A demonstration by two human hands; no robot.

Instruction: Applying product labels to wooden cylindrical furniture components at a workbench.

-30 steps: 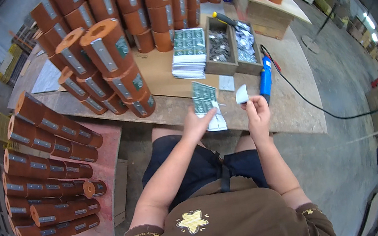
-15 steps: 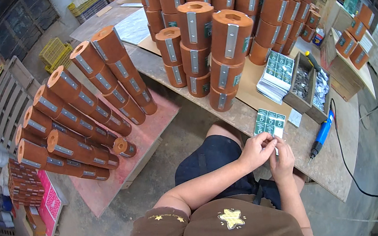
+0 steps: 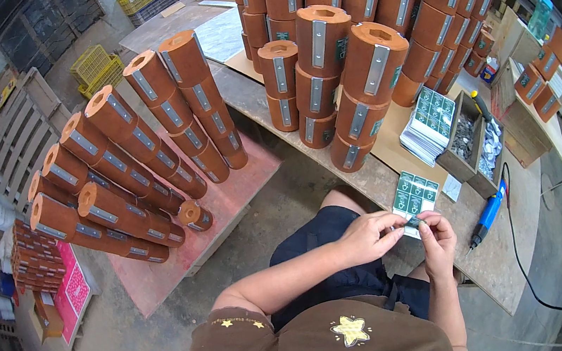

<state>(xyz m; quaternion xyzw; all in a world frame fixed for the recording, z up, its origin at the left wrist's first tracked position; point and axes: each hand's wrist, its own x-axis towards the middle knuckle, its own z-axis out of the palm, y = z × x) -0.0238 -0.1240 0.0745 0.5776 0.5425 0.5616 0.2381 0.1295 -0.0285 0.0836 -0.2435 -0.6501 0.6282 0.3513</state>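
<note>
A sheet of green stickers [image 3: 415, 193] lies at the table's near edge, with a bare white backing patch toward me. Just over its near end, a small green sticker [image 3: 414, 222] is stretched between my fingertips. My left hand [image 3: 374, 236] comes from the left, thumb and fingers closed on one end of the sticker. At the other end, my right hand [image 3: 438, 238] pinches it between thumb and forefinger. Brown cylinders [image 3: 355, 123] with metal strips down their sides and hexagonal holes on top stand stacked just beyond the sheet.
A pile of sticker sheets [image 3: 423, 137] sits beside a wooden box [image 3: 461, 167] of small metal parts. On the right lies a blue electric screwdriver [image 3: 490, 210] with a black cord. Leaning cylinder stacks cover a reddish board [image 3: 246, 180] at left. A person's blurred head shows at the back.
My hands have drawn slightly apart, and the small green sticker now shows between them. The whole view has shifted, with the scene sitting further right.
</note>
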